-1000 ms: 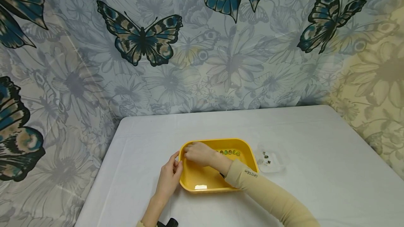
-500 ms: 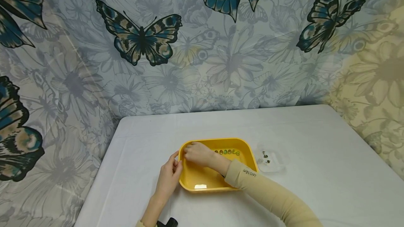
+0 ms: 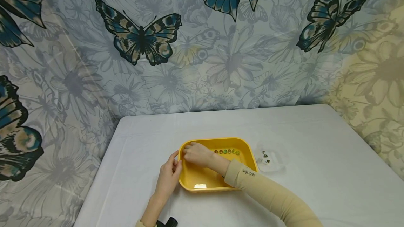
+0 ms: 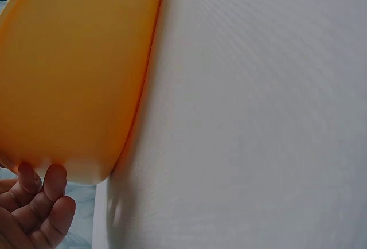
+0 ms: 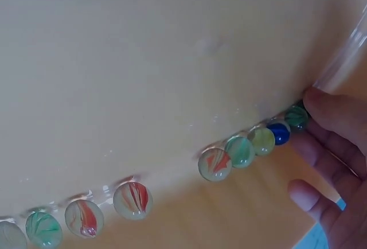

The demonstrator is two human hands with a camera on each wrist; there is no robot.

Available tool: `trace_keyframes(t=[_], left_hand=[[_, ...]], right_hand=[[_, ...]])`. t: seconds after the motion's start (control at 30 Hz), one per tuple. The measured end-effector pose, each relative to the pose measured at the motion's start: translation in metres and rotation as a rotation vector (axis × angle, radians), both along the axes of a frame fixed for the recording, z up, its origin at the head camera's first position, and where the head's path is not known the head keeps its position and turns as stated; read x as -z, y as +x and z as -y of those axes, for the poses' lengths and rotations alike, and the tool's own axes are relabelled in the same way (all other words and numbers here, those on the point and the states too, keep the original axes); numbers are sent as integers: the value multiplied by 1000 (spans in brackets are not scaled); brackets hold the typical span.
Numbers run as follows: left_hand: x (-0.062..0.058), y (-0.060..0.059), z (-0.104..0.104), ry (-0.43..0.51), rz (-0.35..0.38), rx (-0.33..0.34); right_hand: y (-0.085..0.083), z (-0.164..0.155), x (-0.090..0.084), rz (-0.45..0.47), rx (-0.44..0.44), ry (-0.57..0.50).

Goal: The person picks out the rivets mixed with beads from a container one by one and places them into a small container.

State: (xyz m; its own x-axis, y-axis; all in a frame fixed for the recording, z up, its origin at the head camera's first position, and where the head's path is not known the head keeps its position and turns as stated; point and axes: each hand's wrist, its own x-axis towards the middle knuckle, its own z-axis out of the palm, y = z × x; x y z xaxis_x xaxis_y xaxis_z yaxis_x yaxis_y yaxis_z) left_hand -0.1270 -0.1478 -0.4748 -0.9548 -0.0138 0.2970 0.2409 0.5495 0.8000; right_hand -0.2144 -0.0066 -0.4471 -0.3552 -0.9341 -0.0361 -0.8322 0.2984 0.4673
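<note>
Little has shifted since the earlier frames: both hands hold the same posts. Our left hand (image 3: 168,178) rests curled fingers (image 4: 54,183) against the yellow tray (image 3: 249,153) at its 9 o'clock wall, steadying it on the counter (image 3: 315,143). Our right hand (image 3: 197,154) reaches inside toward 10 o'clock, fingers (image 5: 332,111) loosely bent, one fingertip touching the end green marble (image 5: 296,116) in the row of marbles (image 5: 229,157) along the far wall. We judge marble lining-up is underway; next calls for a gentle nudge, tray kept level.

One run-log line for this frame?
left hand: steadies yellow tray outer wall | right hand: inside tray, fingertip on marbles lined along wall | table
</note>
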Motion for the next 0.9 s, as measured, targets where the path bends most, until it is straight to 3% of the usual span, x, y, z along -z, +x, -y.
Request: trace_keyframes(t=[0.9], left_hand=[[2, 1, 0, 11, 43, 11]], right_hand=[[4, 1, -5, 26, -17, 18]])
